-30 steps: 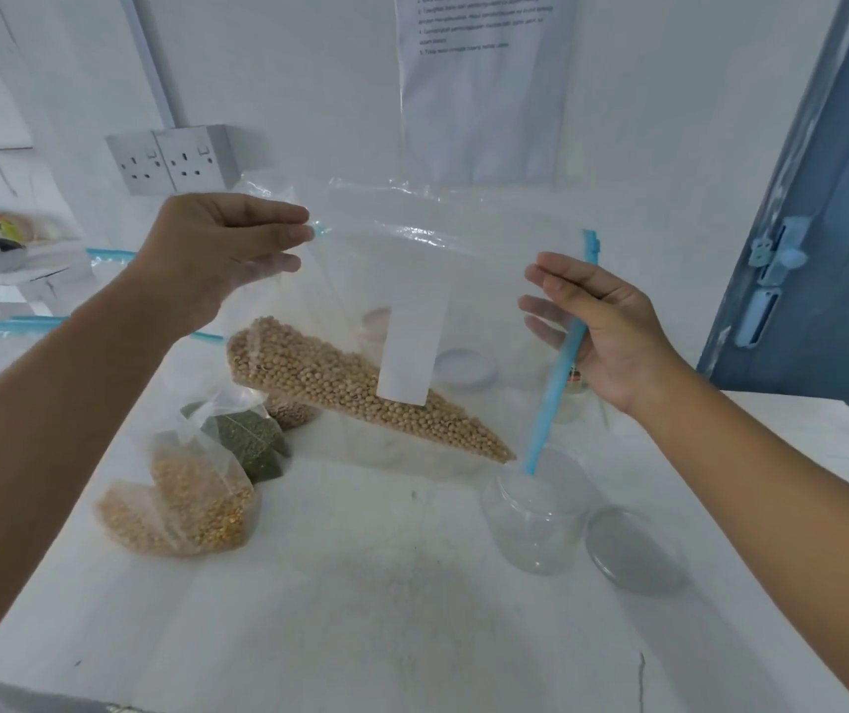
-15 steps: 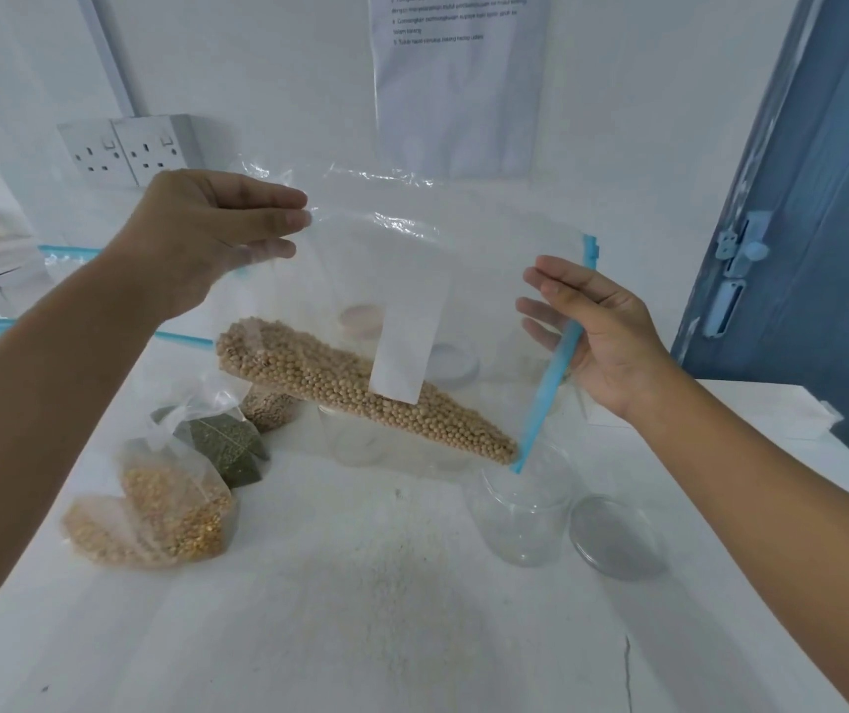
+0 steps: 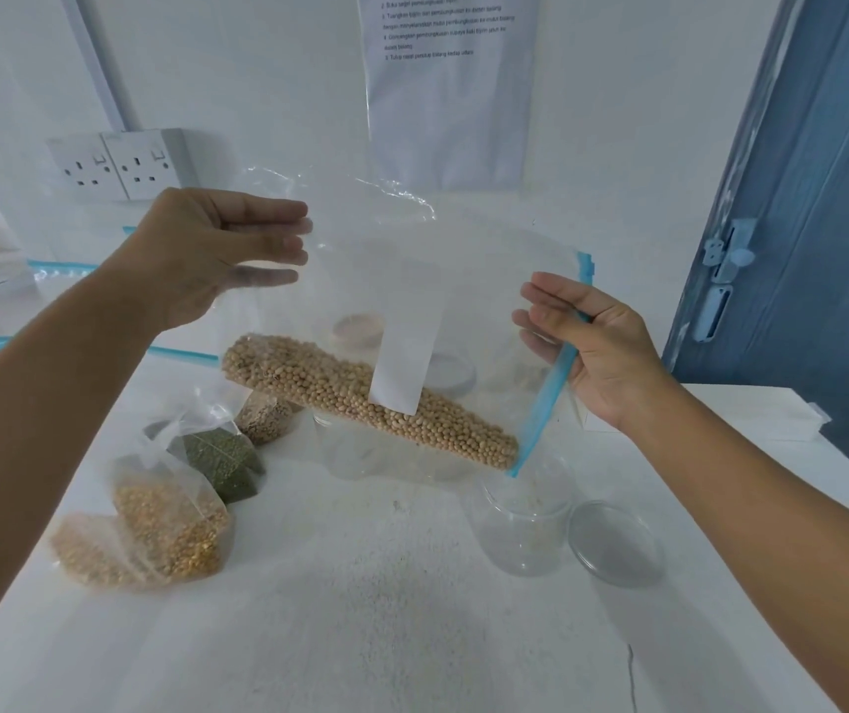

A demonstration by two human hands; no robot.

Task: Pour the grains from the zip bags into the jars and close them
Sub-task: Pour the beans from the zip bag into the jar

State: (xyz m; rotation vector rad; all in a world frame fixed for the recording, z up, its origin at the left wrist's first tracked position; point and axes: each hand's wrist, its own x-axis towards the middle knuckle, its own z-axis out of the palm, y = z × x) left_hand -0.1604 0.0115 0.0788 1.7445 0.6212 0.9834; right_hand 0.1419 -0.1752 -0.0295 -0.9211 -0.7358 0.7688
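A clear zip bag (image 3: 463,280) with a blue zip strip hangs tilted in the air, held by both hands. My left hand (image 3: 216,254) grips its upper left corner. My right hand (image 3: 597,347) holds the zip edge at the right. Beige round grains (image 3: 360,398) lie along the bag's lower edge, sloping down toward the zip corner. That corner hangs just above an open clear jar (image 3: 525,522) on the white table. A few grains lie in the jar's bottom. Its round clear lid (image 3: 615,542) lies flat to the right of the jar.
Small bags of yellow grains (image 3: 155,527), green grains (image 3: 221,460) and brownish grains (image 3: 265,419) lie at the left. More jars (image 3: 360,331) stand behind the held bag. A wall socket (image 3: 119,164), a paper sheet (image 3: 451,84) and a blue door (image 3: 798,249) are behind.
The camera view shifted a little. The bag's zip corner has sunk closer to the jar mouth, and a few grains now show in the jar. Both hands keep their hold.
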